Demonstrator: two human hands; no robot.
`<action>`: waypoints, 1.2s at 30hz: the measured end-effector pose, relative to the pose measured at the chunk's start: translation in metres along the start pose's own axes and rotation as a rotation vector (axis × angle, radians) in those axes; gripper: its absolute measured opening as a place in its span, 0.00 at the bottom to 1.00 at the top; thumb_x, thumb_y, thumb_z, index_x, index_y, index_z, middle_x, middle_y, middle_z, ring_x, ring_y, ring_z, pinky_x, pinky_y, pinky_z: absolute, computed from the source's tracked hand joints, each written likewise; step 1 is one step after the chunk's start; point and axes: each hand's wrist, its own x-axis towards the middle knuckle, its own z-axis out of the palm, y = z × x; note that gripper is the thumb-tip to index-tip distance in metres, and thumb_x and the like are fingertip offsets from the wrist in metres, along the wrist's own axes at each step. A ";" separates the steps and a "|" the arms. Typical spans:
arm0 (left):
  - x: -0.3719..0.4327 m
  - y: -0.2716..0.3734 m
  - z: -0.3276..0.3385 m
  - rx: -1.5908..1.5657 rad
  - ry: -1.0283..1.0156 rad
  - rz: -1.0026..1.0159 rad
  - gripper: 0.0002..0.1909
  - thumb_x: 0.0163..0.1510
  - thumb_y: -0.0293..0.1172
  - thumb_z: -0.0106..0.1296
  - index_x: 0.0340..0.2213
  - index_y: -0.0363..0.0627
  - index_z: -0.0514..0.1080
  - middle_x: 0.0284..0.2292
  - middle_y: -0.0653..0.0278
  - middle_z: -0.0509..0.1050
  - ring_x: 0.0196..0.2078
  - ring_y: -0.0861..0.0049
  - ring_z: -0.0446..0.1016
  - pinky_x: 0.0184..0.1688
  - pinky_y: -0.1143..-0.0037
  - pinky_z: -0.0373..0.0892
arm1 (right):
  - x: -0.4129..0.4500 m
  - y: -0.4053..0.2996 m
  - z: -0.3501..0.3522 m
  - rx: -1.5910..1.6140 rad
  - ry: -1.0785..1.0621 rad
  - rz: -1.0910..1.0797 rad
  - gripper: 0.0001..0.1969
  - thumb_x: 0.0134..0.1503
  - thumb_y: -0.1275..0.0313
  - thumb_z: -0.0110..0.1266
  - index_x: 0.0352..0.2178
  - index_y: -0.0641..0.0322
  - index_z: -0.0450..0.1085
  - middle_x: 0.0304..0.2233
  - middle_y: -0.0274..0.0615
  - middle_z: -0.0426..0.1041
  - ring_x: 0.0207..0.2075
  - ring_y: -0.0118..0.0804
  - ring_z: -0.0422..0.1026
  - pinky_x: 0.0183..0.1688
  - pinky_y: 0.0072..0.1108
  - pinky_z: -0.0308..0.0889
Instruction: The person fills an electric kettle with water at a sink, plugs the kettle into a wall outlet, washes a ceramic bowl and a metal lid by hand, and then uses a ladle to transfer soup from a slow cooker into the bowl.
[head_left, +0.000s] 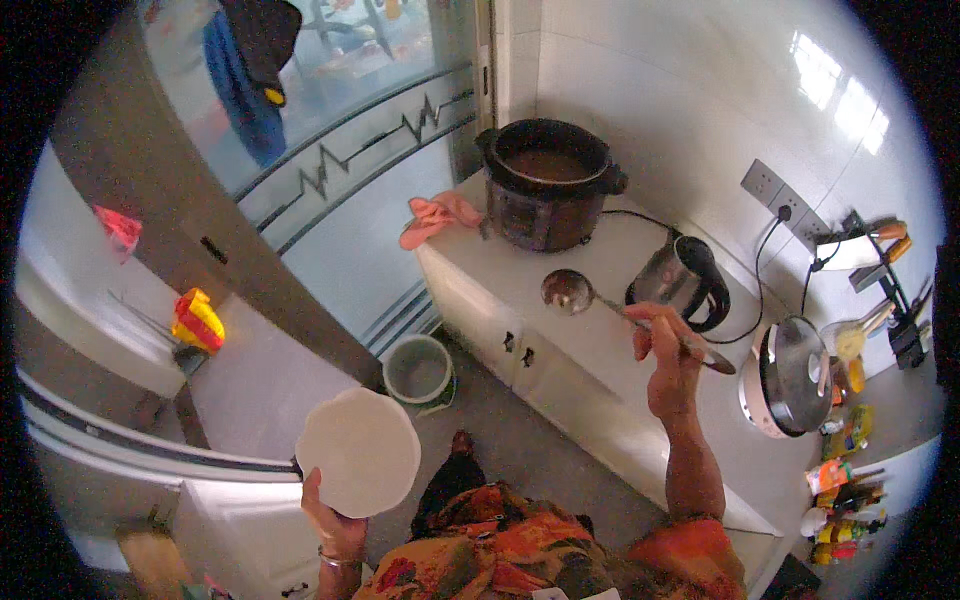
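My left hand grips the near edge of a pale, wavy-rimmed plate; its thumb lies over the rim. In my right hand is the handle of a metal ladle, held out over the countertop. The ladle's bowl looks dark, with a small pale patch inside that I cannot make out. Beyond it, on the counter's far end, stands a dark electric cooker without a lid. What lies deep in its pot is too dim to tell. An electric kettle sits just past my right hand.
A pink cloth drapes over the counter corner. To the right are a lidded electric pan, seasoning bottles and packets, and a wall rack with a cleaver. A bucket stands on the floor by the sliding glass door.
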 end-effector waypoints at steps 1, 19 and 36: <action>0.017 -0.004 0.012 -0.004 -0.006 -0.013 0.25 0.53 0.45 0.39 0.49 0.43 0.59 0.46 0.58 0.65 0.47 0.69 0.66 0.44 0.66 0.68 | 0.016 -0.004 0.001 -0.056 0.070 -0.067 0.17 0.57 0.65 0.39 0.29 0.68 0.70 0.19 0.33 0.64 0.20 0.22 0.59 0.23 0.17 0.54; 0.307 -0.017 0.205 0.232 -0.298 -0.060 0.25 0.52 0.43 0.42 0.47 0.39 0.61 0.43 0.60 0.68 0.45 0.69 0.68 0.46 0.70 0.65 | 0.371 0.059 0.066 -0.489 -0.207 0.187 0.10 0.57 0.67 0.44 0.32 0.64 0.68 0.20 0.39 0.69 0.22 0.28 0.72 0.21 0.19 0.65; 0.368 -0.020 0.280 0.319 -0.314 0.038 0.27 0.51 0.45 0.42 0.47 0.37 0.59 0.43 0.55 0.67 0.45 0.63 0.68 0.46 0.66 0.66 | 0.381 0.138 0.078 -0.642 -0.528 -0.235 0.10 0.53 0.76 0.47 0.38 0.67 0.67 0.32 0.49 0.72 0.33 0.42 0.73 0.35 0.25 0.68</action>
